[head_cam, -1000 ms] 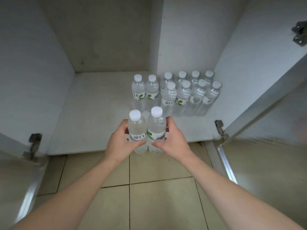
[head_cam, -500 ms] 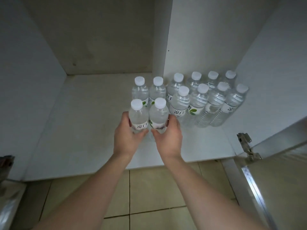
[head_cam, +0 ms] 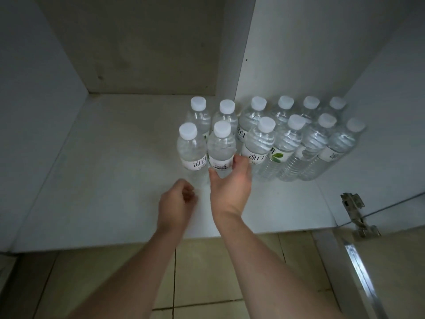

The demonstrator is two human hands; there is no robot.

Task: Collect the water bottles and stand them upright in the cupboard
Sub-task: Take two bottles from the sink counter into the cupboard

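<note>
A white cupboard [head_cam: 96, 176] stands open above a tiled floor [head_cam: 207, 272], its shelf bare on the left and packed with water bottles [head_cam: 285, 143] toward the right wall, where a door hinge [head_cam: 353, 203] juts from the frame. Twelve capped bottles stand upright in rows, touching one another, labels facing out. At the front left of the block, two bottles sit side by side: the left front bottle [head_cam: 192, 153] stands free, while the right front bottle [head_cam: 221, 150] is wrapped low on its body by the right hand [head_cam: 230, 183], thumb on one side and fingers on the other. The left hand [head_cam: 176, 203] hangs just short of the bottles, loosely curled and holding nothing. Whether the gripped bottle's base is fully down on the shelf is hard to say, since the hand covers it. The step appears to be seating this last pair flush with the row, and doing it well likely means pressing the bottle straight down until it sits flat, nudging it snug against its neighbours, then opening the fingers outward rather than dragging back, so the light plastic does not tip the pair beside it.
</note>
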